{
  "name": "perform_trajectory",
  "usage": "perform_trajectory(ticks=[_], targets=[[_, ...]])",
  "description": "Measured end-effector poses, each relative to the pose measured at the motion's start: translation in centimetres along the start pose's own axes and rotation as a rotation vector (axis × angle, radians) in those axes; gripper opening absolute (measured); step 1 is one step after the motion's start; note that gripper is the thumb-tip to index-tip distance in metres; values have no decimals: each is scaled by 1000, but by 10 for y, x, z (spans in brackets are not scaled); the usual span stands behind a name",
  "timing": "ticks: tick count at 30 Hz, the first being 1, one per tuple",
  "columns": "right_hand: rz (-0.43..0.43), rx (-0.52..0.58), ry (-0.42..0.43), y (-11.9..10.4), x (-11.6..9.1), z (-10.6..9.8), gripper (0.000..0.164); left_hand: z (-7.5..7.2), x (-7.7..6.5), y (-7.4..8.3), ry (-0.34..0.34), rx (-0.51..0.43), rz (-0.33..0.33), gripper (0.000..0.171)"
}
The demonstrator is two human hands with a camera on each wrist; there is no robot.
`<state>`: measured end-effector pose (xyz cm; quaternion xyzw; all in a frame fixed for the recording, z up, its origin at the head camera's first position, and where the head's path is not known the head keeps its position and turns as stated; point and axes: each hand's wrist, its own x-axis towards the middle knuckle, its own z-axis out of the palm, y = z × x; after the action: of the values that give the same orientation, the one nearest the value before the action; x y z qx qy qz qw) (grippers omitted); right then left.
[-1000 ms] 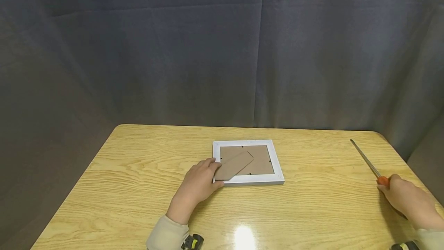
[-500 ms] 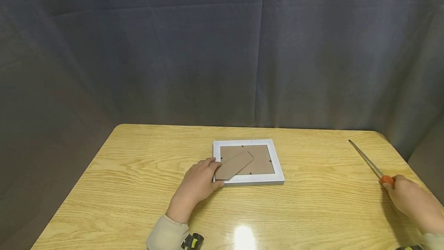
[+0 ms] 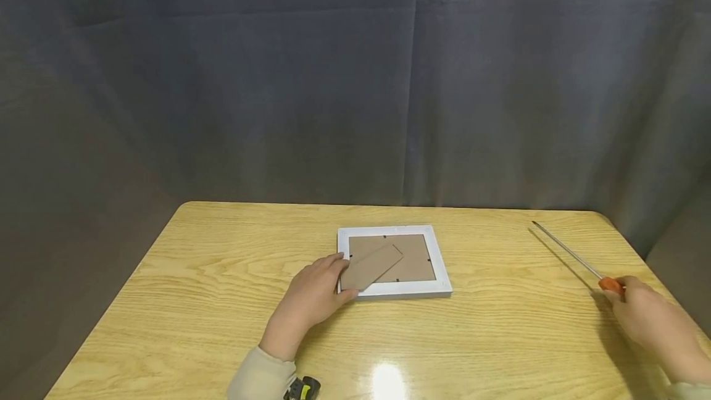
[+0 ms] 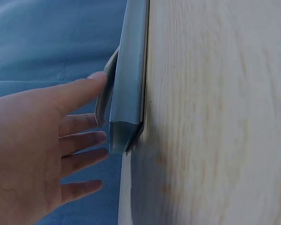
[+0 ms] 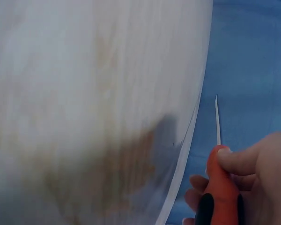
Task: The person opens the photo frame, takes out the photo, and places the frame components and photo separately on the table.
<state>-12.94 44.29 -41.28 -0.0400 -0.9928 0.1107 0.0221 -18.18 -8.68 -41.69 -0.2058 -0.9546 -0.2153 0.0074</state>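
A white picture frame [image 3: 442, 262] lies on the table, its brown backing board and angled stand flap [image 3: 369, 269] facing up. My left hand [image 3: 312, 294] rests at its front left corner. In the left wrist view, that hand's thumb touches the flap [image 4: 107, 89] and the other fingers stretch out rather straight beside the frame [image 4: 130, 65]. Far to the right, my right hand [image 3: 650, 320] grips the orange handle of a screwdriver [image 3: 611, 286]. The long metal shaft points away and to the left, raised above the table. The right wrist view shows the screwdriver [image 5: 221, 187] with black patches on its handle.
The wooden table [image 3: 222, 264] has rounded far corners. Behind it hangs a dark curtain [image 3: 300, 110], which also runs along both sides. A bright light reflection lies near the front of the tabletop.
The right hand has lifted the screwdriver and swung its tip to the left. The left hand stays at the frame's corner. The head view has shifted slightly.
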Motion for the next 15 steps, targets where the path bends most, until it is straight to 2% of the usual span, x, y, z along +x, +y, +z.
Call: perform_trajectory(ticks=[3, 9, 15], targets=[[14, 10, -10, -7, 1, 0, 42, 1, 0, 0, -3, 1, 1, 60], [-26, 31, 12, -28, 0, -1, 41, 0, 3, -5, -5, 4, 1, 65], [-41, 34, 39, -51, -1, -1, 41, -2, 4, -11, -42, -26, -17, 71]])
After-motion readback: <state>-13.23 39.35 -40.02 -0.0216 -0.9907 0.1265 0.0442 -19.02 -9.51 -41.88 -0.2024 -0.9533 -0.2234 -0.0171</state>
